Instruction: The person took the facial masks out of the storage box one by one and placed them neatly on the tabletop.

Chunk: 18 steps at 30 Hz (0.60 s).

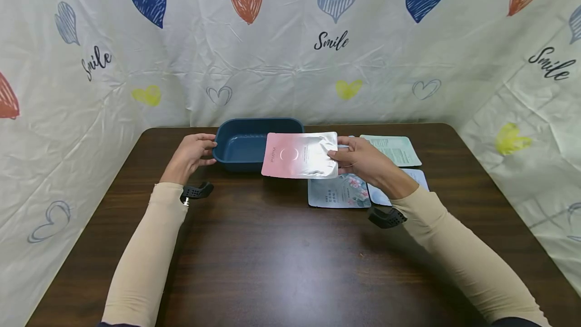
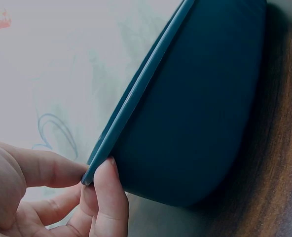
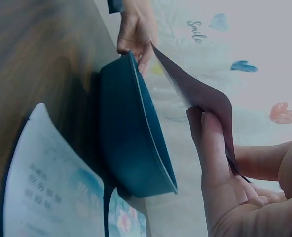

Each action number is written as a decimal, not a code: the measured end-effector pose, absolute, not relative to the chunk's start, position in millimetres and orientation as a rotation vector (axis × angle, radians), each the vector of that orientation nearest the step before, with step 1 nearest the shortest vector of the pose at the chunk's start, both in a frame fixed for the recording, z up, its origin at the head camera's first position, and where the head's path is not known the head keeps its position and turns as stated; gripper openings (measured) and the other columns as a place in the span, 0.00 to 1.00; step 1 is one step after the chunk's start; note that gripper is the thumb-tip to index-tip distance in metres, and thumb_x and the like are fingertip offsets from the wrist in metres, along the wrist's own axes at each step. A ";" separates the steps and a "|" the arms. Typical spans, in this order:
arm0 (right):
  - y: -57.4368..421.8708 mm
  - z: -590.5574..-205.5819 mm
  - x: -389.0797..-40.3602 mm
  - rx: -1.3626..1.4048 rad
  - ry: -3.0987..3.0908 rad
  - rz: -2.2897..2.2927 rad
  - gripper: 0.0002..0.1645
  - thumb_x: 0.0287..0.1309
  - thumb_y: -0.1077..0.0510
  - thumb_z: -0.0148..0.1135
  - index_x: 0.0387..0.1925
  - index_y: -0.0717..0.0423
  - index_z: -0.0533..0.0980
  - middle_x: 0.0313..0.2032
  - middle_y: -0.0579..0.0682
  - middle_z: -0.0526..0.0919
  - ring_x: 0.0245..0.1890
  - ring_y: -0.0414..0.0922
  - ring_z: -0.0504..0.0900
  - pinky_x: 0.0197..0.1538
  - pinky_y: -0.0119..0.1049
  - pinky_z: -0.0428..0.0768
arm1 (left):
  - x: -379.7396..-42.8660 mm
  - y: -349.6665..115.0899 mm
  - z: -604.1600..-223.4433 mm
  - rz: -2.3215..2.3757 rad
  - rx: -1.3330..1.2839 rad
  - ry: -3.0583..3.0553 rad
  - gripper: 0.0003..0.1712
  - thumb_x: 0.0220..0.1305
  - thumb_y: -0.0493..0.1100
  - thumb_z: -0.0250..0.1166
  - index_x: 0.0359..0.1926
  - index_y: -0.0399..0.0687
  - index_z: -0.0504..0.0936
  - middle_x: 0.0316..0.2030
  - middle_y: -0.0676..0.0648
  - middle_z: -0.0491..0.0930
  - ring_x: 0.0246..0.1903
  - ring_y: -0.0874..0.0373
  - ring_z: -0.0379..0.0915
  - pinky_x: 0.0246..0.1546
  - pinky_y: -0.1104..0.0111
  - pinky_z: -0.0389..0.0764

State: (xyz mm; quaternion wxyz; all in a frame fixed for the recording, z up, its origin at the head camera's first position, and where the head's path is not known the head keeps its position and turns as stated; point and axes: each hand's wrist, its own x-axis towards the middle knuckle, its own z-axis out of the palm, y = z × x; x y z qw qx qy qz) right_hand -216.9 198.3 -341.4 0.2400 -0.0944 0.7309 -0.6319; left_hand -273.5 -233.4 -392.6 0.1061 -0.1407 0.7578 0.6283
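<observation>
My left hand (image 1: 190, 156) pinches the left rim of a dark blue plastic basin (image 1: 238, 151) at the back of the table. In the left wrist view, thumb and fingers close over the basin's lip (image 2: 131, 101). A pink and silver face mask packet (image 1: 295, 156) is gripped at its right end by my right hand (image 1: 366, 161), thumb on top. Raised above the table, the packet overlaps the basin's right front corner in the head view. In the right wrist view the packet (image 3: 200, 94) appears nearly edge-on, beside the basin's open top.
Several more packets lie on the table under and beyond my right hand: a grey-blue floral one (image 1: 338, 193), a pale green one (image 1: 396, 149) and a light blue one (image 1: 418, 177). Behind the brown wooden table (image 1: 272, 256) hangs a white heart-print cloth (image 1: 281, 54).
</observation>
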 end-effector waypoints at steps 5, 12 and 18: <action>214.7 -341.9 -203.3 -0.255 2.048 -1.663 0.44 0.75 0.56 0.55 0.79 0.64 0.45 0.47 0.52 0.86 0.45 0.39 0.85 0.48 0.37 0.85 | -273.5 -233.2 -391.0 1.856 -0.407 2.232 0.24 0.76 0.38 0.56 0.69 0.40 0.71 0.50 0.44 0.75 0.37 0.58 0.78 0.35 0.69 0.87; 231.9 -347.3 -187.3 -0.208 2.038 -1.656 0.49 0.74 0.54 0.58 0.79 0.64 0.39 0.55 0.62 0.80 0.46 0.37 0.83 0.47 0.37 0.84 | -274.2 -233.0 -390.3 1.855 -0.406 2.234 0.24 0.76 0.38 0.56 0.69 0.41 0.71 0.50 0.44 0.75 0.38 0.58 0.77 0.35 0.69 0.87; 243.9 -351.8 -172.9 -0.195 2.012 -1.682 0.42 0.72 0.58 0.59 0.76 0.68 0.50 0.36 0.45 0.85 0.35 0.38 0.83 0.41 0.35 0.84 | -273.3 -233.0 -391.5 1.848 -0.412 2.231 0.24 0.76 0.39 0.56 0.70 0.42 0.71 0.54 0.42 0.74 0.44 0.54 0.77 0.36 0.68 0.87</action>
